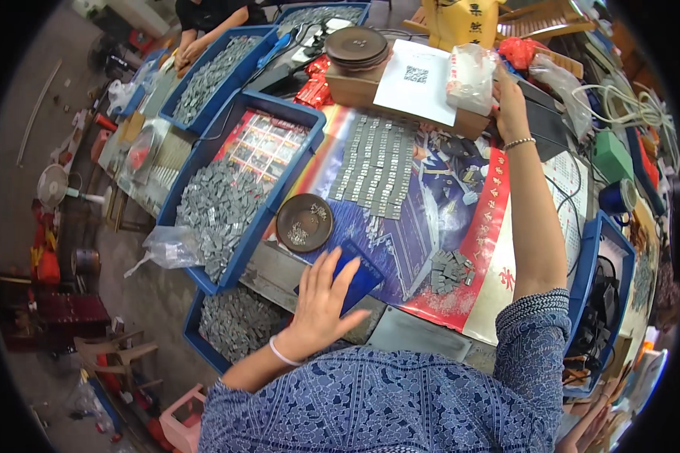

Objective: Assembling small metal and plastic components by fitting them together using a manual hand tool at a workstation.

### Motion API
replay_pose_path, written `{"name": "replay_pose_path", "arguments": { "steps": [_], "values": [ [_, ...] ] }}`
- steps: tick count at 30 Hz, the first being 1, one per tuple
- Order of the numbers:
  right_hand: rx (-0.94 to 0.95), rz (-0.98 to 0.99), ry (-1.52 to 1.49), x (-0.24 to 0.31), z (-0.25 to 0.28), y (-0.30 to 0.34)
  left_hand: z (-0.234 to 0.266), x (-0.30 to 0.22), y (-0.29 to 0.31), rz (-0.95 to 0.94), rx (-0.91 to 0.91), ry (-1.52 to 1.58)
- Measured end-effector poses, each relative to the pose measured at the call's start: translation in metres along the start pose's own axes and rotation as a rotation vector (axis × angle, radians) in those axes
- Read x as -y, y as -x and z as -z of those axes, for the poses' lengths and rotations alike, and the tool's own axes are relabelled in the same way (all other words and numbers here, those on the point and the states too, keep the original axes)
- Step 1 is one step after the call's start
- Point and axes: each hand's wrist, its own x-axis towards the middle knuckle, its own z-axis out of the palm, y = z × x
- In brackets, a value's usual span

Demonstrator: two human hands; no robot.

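Observation:
My left hand (321, 308) is spread, fingers apart, over a flat dark-blue piece (364, 283) at the near edge of the table. Just beyond it sits a round brown dish (304, 223) with tiny pale bits in it. My right hand (510, 102) reaches far out to a clear plastic bag (472, 78) with whitish contents, its fingers curled at the bag's right side, partly hidden. Between my arms, several rows of small grey metal parts (374, 166) are laid out on the printed sheet. A loose heap of grey parts (451, 272) lies nearer my right arm.
Blue bins hold many grey pieces (223, 208) on the left. A white printed paper (415, 81), stacked brown dishes (357, 47) and a cardboard box (353, 89) stand at the back. Black cables fill a blue bin (578, 332) at right. Another person's hand (193, 51) works at far left.

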Motion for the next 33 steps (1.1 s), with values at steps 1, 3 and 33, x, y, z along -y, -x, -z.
{"name": "replay_pose_path", "arguments": {
  "steps": [1, 3, 33],
  "values": [
    [0.007, -0.074, 0.025, 0.011, -0.003, 0.016, -0.007, 0.000, 0.011, 0.042, 0.052, -0.083],
    [-0.031, -0.054, 0.041, 0.014, 0.009, 0.017, -0.015, -0.001, 0.018, 0.011, 0.059, -0.151],
    [0.595, -0.099, 0.104, 0.081, 0.041, 0.321, 0.038, -0.026, -0.354, 0.200, -0.346, -0.100]
  ]
}}
